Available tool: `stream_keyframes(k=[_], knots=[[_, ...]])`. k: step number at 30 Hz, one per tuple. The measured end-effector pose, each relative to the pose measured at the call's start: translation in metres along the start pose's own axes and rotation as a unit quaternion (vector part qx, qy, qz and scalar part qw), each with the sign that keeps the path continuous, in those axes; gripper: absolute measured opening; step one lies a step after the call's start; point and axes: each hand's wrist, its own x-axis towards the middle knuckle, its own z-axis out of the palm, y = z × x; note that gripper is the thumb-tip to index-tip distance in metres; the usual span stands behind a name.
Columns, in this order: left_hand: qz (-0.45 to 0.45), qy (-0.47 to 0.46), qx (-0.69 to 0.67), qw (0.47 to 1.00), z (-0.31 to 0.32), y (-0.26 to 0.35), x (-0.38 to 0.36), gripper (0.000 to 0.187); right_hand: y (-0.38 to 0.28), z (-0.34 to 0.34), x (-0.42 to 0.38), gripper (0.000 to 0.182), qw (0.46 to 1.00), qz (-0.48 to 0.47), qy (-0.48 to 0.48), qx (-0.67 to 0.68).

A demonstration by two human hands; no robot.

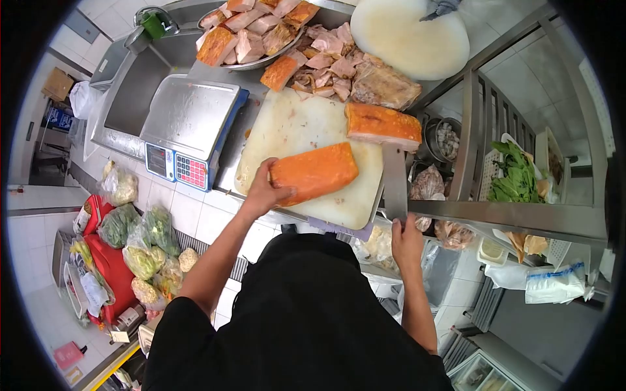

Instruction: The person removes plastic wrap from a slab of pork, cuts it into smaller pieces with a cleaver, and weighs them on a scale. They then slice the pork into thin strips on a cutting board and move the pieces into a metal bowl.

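Observation:
A slab of orange-skinned pork lies on the white cutting board. My left hand grips its left end, fingers on the far side and thumb on the near side. In my right hand is the handle of a cleaver, whose broad blade points away from me just past the board's right edge. A second orange-skinned pork piece rests at the board's far right corner, close to the blade's far end. Behind the board, cut pork pieces are heaped.
A digital scale stands left of the board, beside the sink. A metal bowl of pork chunks and a round white board are at the back. A metal rack borders the right; bagged vegetables sit lower left.

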Motion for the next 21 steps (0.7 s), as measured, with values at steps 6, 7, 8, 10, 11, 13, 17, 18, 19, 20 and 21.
stream_keyframes(k=[6,7,8,10,11,13,17,18,19,20,21], knots=[[0.028,-0.031,-0.010,0.999,0.014,-0.010,0.016,0.107,-0.011,-0.007,-0.009,0.033,0.995,0.016,-0.089,-0.029],[0.029,-0.046,-0.021,0.998,0.011,-0.008,0.014,0.110,-0.030,-0.012,-0.015,0.033,0.996,0.010,-0.086,0.007],[0.024,-0.048,-0.022,0.998,0.009,-0.012,0.013,0.110,-0.048,-0.015,-0.020,0.033,0.996,0.006,-0.082,0.044],[0.024,-0.068,-0.079,0.994,0.006,-0.021,0.011,0.109,-0.079,-0.015,-0.023,0.031,0.993,0.002,-0.120,0.003],[0.025,-0.067,-0.065,0.995,0.006,-0.020,0.012,0.109,-0.092,-0.012,-0.025,0.029,0.992,-0.019,-0.128,-0.006],[0.027,-0.062,-0.047,0.997,0.005,-0.021,0.014,0.109,-0.107,-0.001,-0.025,0.027,0.989,-0.041,-0.141,-0.016],[0.030,-0.057,-0.043,0.997,0.006,-0.020,0.013,0.109,-0.117,0.015,-0.021,0.025,0.982,-0.070,-0.170,-0.038],[0.028,-0.057,-0.044,0.997,0.006,-0.020,0.013,0.109,-0.116,0.017,-0.020,0.020,0.982,-0.088,-0.163,-0.038],[0.028,-0.056,-0.046,0.997,0.007,-0.020,0.013,0.108,-0.116,0.018,-0.020,0.020,0.982,-0.086,-0.165,-0.039],[0.028,-0.055,-0.047,0.997,0.007,-0.020,0.012,0.108,-0.117,0.018,-0.019,0.020,0.982,-0.092,-0.163,-0.036],[0.026,-0.055,-0.047,0.997,0.006,-0.019,0.012,0.108,-0.117,0.019,-0.019,0.019,0.981,-0.098,-0.162,-0.033]])
